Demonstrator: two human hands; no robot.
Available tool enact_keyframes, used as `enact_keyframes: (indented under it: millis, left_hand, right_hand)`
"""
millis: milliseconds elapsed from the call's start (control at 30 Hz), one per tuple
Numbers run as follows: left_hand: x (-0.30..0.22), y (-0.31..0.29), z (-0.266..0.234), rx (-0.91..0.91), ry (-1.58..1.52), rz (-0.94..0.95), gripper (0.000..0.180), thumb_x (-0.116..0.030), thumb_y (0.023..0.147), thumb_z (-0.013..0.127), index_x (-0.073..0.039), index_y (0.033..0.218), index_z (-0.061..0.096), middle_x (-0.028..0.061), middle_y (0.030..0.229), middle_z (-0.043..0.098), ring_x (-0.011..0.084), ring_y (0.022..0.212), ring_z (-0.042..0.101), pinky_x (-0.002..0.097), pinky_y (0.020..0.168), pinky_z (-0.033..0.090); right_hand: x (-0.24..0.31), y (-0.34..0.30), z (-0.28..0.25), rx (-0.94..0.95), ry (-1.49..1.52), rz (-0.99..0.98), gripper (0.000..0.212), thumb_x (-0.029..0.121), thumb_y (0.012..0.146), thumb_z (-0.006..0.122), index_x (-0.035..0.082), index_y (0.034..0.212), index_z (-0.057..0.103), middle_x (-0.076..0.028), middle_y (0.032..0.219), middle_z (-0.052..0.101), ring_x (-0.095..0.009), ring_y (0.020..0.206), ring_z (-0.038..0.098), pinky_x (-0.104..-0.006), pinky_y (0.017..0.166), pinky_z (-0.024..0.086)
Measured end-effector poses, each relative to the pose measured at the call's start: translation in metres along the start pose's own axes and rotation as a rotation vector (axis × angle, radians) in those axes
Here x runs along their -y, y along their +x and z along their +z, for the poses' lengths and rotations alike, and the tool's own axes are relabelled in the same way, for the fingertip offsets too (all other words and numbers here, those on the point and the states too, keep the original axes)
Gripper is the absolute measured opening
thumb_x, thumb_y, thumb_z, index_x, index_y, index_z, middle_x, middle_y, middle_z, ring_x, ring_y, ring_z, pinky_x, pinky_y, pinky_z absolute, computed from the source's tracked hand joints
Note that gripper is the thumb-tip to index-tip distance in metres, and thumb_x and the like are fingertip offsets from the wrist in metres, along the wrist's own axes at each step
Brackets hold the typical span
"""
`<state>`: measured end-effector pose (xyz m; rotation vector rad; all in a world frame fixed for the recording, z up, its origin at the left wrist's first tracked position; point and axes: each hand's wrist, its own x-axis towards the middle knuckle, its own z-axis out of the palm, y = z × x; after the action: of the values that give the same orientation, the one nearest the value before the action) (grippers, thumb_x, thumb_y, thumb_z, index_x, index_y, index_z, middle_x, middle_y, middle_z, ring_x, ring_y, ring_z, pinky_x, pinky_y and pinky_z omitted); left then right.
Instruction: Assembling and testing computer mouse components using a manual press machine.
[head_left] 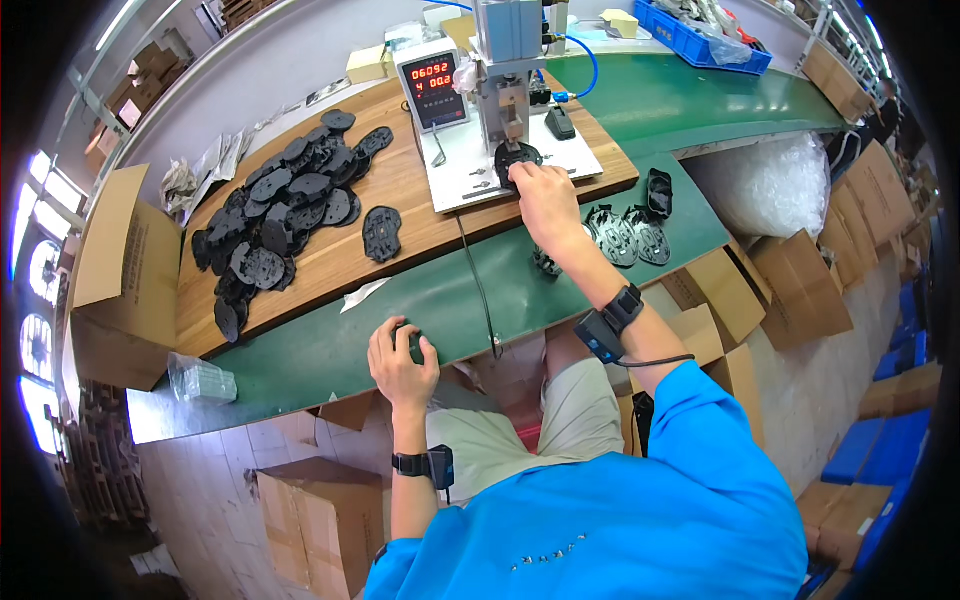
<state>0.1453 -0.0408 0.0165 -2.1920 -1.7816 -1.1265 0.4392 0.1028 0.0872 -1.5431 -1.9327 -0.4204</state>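
Note:
My right hand [548, 203] reaches to the press and grips a black plastic part [517, 158] under the press head [503, 100]; its fingertips hide the part's near edge. My left hand [402, 368] rests at the front edge of the green table, its fingers and thumb curled around a small dark thing [415, 345], mostly covered, whose kind I cannot make out. One flat black oval part [382, 234] lies alone on the wooden board, left of the press. Beyond it is a heap of similar black parts [290, 195].
A controller box with a red display [436, 85] stands beside the press. Several assembled parts [630, 238] and a black shell [659, 192] lie right of my right forearm. A cable [478, 280] hangs over the board. A clear plastic box [203, 380] and a carton [125, 290] are at left.

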Motion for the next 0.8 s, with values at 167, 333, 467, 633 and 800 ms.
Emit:
enact_keyframes:
  millis: [167,333,467,633,800]
  left_hand:
    - [0.0011,-0.0012,0.0015,-0.003,-0.009,0.000,0.017,-0.013,0.081,0.070,-0.008,0.097,0.068,0.0089,0.122,0.066,0.0327,0.115,0.061,0.0449,0.098,0.049]
    - [0.0017,-0.0014,0.0015,0.007,-0.007,-0.005,0.020,-0.012,0.080,0.070,-0.007,0.100,0.068,0.0090,0.122,0.066,0.0322,0.115,0.061,0.0446,0.099,0.049]
    - [0.0023,-0.0013,0.0011,0.008,-0.013,-0.006,0.027,-0.012,0.080,0.070,-0.007,0.107,0.067,0.0097,0.122,0.066,0.0325,0.115,0.061,0.0445,0.100,0.049]
    - [0.0024,-0.0027,0.0012,0.003,-0.021,-0.009,0.035,-0.012,0.080,0.070,-0.006,0.114,0.066,0.0115,0.122,0.067,0.0334,0.117,0.061,0.0447,0.101,0.048]
    - [0.0025,-0.0027,0.0005,0.000,-0.025,-0.013,0.035,-0.012,0.080,0.070,-0.005,0.114,0.066,0.0122,0.122,0.067,0.0337,0.116,0.061,0.0445,0.101,0.048]
  right_hand:
    - [-0.0012,0.0000,-0.0008,0.009,-0.002,0.006,0.018,0.000,0.085,0.062,0.006,0.101,0.064,-0.011,0.099,0.069,-0.032,0.096,0.069,-0.0437,0.092,0.051]
    - [-0.0027,0.0006,0.0027,-0.010,0.035,0.009,0.026,-0.005,0.080,0.063,0.006,0.104,0.064,-0.012,0.097,0.071,-0.034,0.094,0.069,-0.0466,0.090,0.051]
    - [-0.0011,0.0003,0.0011,-0.015,0.028,0.001,0.025,-0.006,0.081,0.062,0.006,0.103,0.064,-0.012,0.096,0.071,-0.034,0.093,0.069,-0.0466,0.089,0.052]
    - [-0.0020,0.0011,0.0018,-0.016,0.023,0.005,0.024,-0.005,0.081,0.062,0.006,0.102,0.064,-0.012,0.096,0.071,-0.034,0.093,0.070,-0.0466,0.089,0.052]
    - [-0.0018,0.0009,0.0023,0.004,0.022,0.015,0.024,-0.006,0.082,0.061,0.006,0.102,0.065,-0.012,0.096,0.071,-0.034,0.093,0.070,-0.0472,0.089,0.052]
